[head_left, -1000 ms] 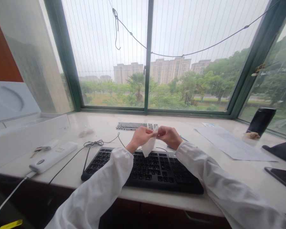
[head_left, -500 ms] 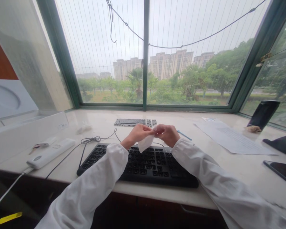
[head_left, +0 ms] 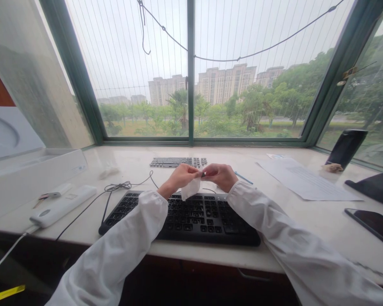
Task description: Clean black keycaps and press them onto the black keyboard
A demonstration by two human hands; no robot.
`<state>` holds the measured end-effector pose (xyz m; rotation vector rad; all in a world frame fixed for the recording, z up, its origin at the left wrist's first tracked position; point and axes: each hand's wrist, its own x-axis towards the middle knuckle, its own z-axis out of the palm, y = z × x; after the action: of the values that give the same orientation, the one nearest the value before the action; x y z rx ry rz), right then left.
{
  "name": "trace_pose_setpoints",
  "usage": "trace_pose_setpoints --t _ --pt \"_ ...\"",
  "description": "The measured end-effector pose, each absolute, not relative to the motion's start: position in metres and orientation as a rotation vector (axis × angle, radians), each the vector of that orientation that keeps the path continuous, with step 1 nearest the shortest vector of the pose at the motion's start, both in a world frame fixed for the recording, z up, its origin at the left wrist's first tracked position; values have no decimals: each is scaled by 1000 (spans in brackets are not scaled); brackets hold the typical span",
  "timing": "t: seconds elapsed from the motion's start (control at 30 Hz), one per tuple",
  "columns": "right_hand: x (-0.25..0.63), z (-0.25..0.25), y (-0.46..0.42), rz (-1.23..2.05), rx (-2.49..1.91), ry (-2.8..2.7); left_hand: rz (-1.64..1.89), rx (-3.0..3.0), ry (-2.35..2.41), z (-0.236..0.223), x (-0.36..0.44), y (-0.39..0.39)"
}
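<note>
Fingers pinched, my left hand [head_left: 179, 177] holds a thin white wipe [head_left: 191, 189] that hangs down over the keyboard. Close against it, my right hand [head_left: 222, 176] pinches a small black keycap [head_left: 203, 174], mostly hidden by the fingers. Below both hands lies a black keyboard [head_left: 191, 223] with its keycaps off, showing bare key sockets. Behind the hands, loose keycaps [head_left: 175, 162] are laid out in rows like a keyboard.
On the left are a white power strip [head_left: 64, 206], a bundled black cable [head_left: 118, 186] and a white open box [head_left: 35, 174]. To the right lie printed paper [head_left: 303, 178], a blue stick-like tool [head_left: 244, 177], a phone [head_left: 372, 225] and an upright dark device [head_left: 346, 146].
The dark keycap now shows between my fingertips, which have drawn slightly apart. The wipe still hangs from my left hand. The whole view has shifted a little.
</note>
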<state>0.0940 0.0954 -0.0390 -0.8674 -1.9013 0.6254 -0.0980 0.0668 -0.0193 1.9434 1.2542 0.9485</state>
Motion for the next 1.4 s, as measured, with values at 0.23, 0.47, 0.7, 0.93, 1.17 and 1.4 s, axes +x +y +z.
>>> trace_pose_setpoints --t 0.23,0.47,0.7,0.93,1.17,1.4 --pt "98 -36 95 667 -901 -1925 975 1928 1384 -14 -97 61" --pt "117 -24 98 718 -989 -2025 1055 2164 1589 -16 -100 67" --pt "142 -13 103 855 -941 -2168 797 2341 1832 -27 -105 74" --pt "159 -11 106 962 -820 -2187 1159 2357 1661 -15 -102 67" --pt "161 -14 102 925 -681 -2270 845 2038 1145 -11 -84 51" --pt "153 -13 95 970 -620 -2272 841 1890 1026 -15 -72 43"
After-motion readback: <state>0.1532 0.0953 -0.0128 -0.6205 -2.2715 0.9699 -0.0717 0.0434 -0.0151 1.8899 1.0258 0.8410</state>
